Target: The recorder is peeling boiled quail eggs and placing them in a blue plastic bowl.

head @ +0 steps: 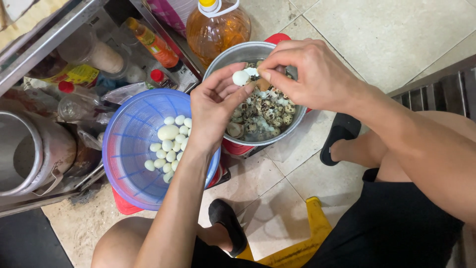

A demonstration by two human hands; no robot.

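My left hand holds a small peeled egg at its fingertips, thumb and fingers closed narrowly around the lower half. The egg sits above the near rim of the metal pot, long axis running roughly left to right. My right hand reaches in from the right; its thumb and forefinger pinch a shell fragment just beside the egg's right end, so the right hand works the shell while the left supports.

The egg surface is smooth, white and glossy. The pot contains speckled brown shell pieces and unpeeled eggs. To the left, the blue plastic colander, ribbed and perforated, holds peeled eggs.
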